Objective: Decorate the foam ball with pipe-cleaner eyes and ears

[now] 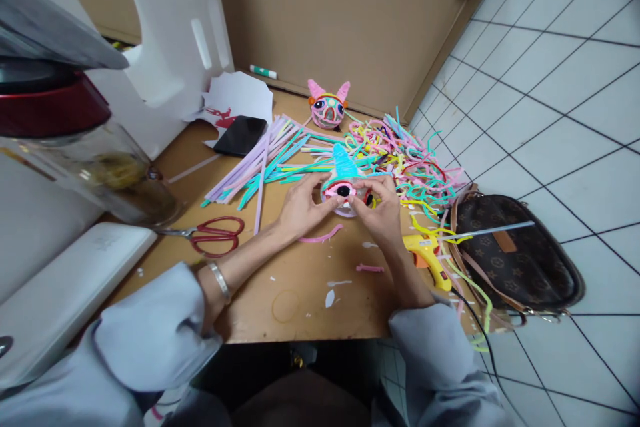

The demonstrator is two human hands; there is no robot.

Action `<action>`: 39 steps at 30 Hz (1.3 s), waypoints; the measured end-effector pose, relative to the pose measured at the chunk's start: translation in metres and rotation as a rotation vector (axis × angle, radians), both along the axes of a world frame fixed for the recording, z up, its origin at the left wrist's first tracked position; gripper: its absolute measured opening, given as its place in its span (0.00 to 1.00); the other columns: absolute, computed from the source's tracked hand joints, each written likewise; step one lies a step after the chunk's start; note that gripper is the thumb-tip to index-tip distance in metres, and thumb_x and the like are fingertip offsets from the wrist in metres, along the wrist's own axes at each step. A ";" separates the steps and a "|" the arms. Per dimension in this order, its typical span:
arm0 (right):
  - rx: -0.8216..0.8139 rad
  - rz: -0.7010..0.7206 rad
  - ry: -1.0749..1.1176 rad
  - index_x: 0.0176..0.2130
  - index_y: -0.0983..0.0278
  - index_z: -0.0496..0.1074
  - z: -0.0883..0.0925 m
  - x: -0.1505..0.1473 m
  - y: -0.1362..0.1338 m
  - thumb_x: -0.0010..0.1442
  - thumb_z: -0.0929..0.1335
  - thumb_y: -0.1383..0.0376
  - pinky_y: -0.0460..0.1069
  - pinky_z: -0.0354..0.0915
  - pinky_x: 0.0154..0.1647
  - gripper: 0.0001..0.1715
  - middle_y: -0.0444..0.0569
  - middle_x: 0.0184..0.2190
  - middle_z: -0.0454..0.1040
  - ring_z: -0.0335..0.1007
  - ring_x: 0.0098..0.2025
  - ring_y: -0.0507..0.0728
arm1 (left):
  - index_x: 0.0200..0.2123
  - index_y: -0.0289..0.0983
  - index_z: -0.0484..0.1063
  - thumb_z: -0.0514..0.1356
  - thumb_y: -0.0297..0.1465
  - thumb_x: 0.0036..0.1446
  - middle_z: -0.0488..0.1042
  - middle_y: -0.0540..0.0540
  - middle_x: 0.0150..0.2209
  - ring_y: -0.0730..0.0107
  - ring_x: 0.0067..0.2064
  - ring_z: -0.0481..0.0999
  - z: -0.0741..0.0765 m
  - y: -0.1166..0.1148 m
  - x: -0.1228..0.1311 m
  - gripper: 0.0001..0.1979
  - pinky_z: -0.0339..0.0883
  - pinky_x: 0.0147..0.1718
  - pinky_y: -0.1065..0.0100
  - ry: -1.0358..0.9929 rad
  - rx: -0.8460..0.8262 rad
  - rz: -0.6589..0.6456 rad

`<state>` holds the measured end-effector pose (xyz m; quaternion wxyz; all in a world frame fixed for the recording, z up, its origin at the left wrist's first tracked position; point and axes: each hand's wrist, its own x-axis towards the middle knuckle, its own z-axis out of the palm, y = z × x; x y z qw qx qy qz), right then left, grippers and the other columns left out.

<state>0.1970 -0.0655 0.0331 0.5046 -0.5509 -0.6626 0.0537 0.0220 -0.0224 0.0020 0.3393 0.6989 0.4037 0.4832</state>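
A round craft figure (345, 167) with a blue pointed top and a pink-rimmed black eye is held above the cardboard surface, near its middle. My left hand (304, 205) grips its left side, thumb near the eye. On the other side my right hand (379, 203) holds it, with thumb and fingers closed by the eye's right edge. Just below lies a curved pink pipe cleaner piece (323, 235). A yellow glue gun (428, 259) rests right of my right forearm. Red-handled scissors (216, 236) lie to the left of my left forearm.
Pipe cleaners (270, 160) and a tangled pile (410, 160) lie behind my hands. A finished-looking pink-eared figure (327, 110) stands at the back. A phone (241, 136) and glass jar (125, 173) are left; a brown bag (520, 253) sits right.
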 end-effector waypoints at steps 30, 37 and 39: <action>-0.068 0.105 0.058 0.34 0.59 0.80 0.010 0.006 -0.002 0.50 0.75 0.64 0.57 0.69 0.50 0.07 0.49 0.38 0.73 0.71 0.44 0.60 | 0.45 0.37 0.73 0.77 0.34 0.32 0.78 0.45 0.45 0.62 0.45 0.78 0.005 0.005 -0.004 0.33 0.73 0.47 0.59 -0.571 -0.516 -0.246; -0.087 0.103 0.042 0.34 0.58 0.80 0.009 0.008 -0.001 0.50 0.76 0.64 0.58 0.69 0.50 0.07 0.48 0.38 0.72 0.71 0.45 0.60 | 0.43 0.38 0.74 0.78 0.33 0.31 0.78 0.45 0.45 0.62 0.44 0.78 0.001 0.006 -0.002 0.32 0.73 0.48 0.58 -0.644 -0.571 -0.279; -0.080 0.111 0.047 0.34 0.59 0.80 0.009 0.009 -0.001 0.50 0.75 0.64 0.57 0.69 0.50 0.07 0.48 0.38 0.72 0.71 0.45 0.60 | 0.42 0.38 0.73 0.78 0.32 0.32 0.78 0.46 0.44 0.64 0.43 0.78 0.001 0.005 -0.001 0.31 0.72 0.49 0.59 -0.659 -0.566 -0.285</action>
